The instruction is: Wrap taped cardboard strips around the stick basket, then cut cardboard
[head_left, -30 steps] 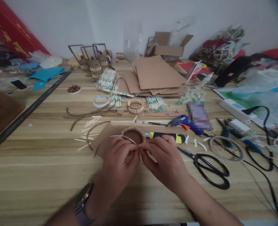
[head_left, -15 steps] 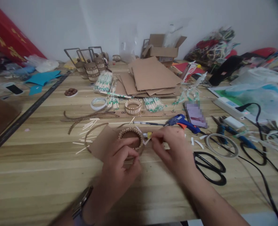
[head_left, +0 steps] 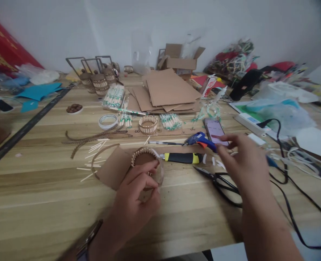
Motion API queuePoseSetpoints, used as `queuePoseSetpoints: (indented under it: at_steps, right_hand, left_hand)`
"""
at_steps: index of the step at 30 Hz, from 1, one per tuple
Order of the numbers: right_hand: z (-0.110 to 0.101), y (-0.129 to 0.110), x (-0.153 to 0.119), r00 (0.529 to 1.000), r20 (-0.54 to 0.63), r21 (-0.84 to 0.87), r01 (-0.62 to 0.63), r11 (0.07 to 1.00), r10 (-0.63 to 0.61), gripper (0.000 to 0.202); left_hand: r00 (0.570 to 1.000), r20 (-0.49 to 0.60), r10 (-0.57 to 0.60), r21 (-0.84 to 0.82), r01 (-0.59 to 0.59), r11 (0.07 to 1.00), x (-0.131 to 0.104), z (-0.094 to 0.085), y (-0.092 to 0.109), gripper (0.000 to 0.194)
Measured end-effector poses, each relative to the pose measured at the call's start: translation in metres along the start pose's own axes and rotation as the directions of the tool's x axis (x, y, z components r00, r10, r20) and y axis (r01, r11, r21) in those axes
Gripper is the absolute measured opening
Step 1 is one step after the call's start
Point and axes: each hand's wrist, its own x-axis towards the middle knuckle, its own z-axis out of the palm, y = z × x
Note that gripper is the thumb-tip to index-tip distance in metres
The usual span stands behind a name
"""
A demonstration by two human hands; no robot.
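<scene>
My left hand is closed at the near right edge of a small round basket wall, a cardboard ring set with short upright wooden sticks. Its fingertips pinch the cardboard strip that curves out from this ring; they cover part of it. My right hand is in the air at the right, fingers apart, nothing seen in them. Thumb and index finger are by the handle of a blue glue gun; whether they touch it I cannot tell. A black-and-yellow utility knife lies between the hands.
Black scissors lie below my right hand, and a phone behind the glue gun. Loose sticks and cardboard strips are at the left. Farther back stand another stick ring, cardboard sheets and little lidded buckets.
My right hand has moved right, away from the ring to near the glue gun, uncovering the utility knife. My left hand stays at the ring. The view has shifted slightly.
</scene>
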Motion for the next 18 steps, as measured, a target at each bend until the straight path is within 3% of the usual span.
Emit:
queuePoseSetpoints:
  at_steps: [2, 3, 4, 5, 7, 9, 11, 13, 15, 18]
  right_hand:
    - [0.008, -0.022, -0.006, 0.961, 0.272, 0.373, -0.054, 0.926, -0.054, 0.028]
    - [0.012, -0.034, -0.009, 0.899, 0.419, 0.522, -0.125, 0.844, -0.127, 0.032]
    - [0.016, -0.047, -0.012, 0.806, 0.556, 0.613, -0.235, 0.754, -0.201, 0.038]
    - [0.019, -0.058, -0.016, 0.709, 0.658, 0.651, -0.367, 0.664, -0.253, 0.044]
    - [0.026, -0.076, -0.021, 0.560, 0.773, 0.629, -0.617, 0.474, -0.297, 0.047]
    - [0.032, -0.086, -0.023, 0.475, 0.829, 0.552, -0.780, 0.296, -0.294, 0.044]
    - [0.035, -0.089, -0.022, 0.463, 0.844, 0.515, -0.841, 0.165, -0.270, 0.040]
    - [0.036, -0.089, -0.021, 0.505, 0.830, 0.536, -0.839, 0.092, -0.235, 0.038]
    - [0.034, -0.089, -0.020, 0.538, 0.814, 0.563, -0.824, 0.070, -0.218, 0.038]
    - [0.031, -0.088, -0.021, 0.509, 0.825, 0.541, -0.837, 0.082, -0.245, 0.040]
  left_hand:
    - [0.999, 0.028, 0.022, -0.011, -0.022, 1.000, 0.000, 0.000, 0.000, 0.019]
    - [0.999, 0.042, 0.034, -0.014, -0.034, 0.999, -0.001, -0.001, -0.001, 0.019]
    - [0.997, 0.055, 0.046, -0.014, -0.045, 0.999, -0.001, -0.001, -0.001, 0.018]
    - [0.996, 0.067, 0.059, -0.013, -0.058, 0.998, -0.002, -0.001, -0.001, 0.017]
    - [0.993, 0.084, 0.081, -0.006, -0.080, 0.997, -0.002, -0.002, -0.002, 0.016]
    - [0.991, 0.088, 0.101, 0.005, -0.102, 0.995, -0.002, -0.002, -0.002, 0.016]
    - [0.991, 0.079, 0.110, 0.022, -0.112, 0.994, -0.002, -0.002, -0.001, 0.016]
    - [0.992, 0.074, 0.102, 0.034, -0.105, 0.994, -0.001, -0.002, 0.000, 0.016]
    - [0.990, 0.102, 0.098, 0.026, -0.102, 0.994, 0.000, -0.004, 0.002, 0.016]
    - [0.969, 0.217, 0.114, -0.081, -0.099, 0.992, 0.000, -0.008, 0.002, 0.015]
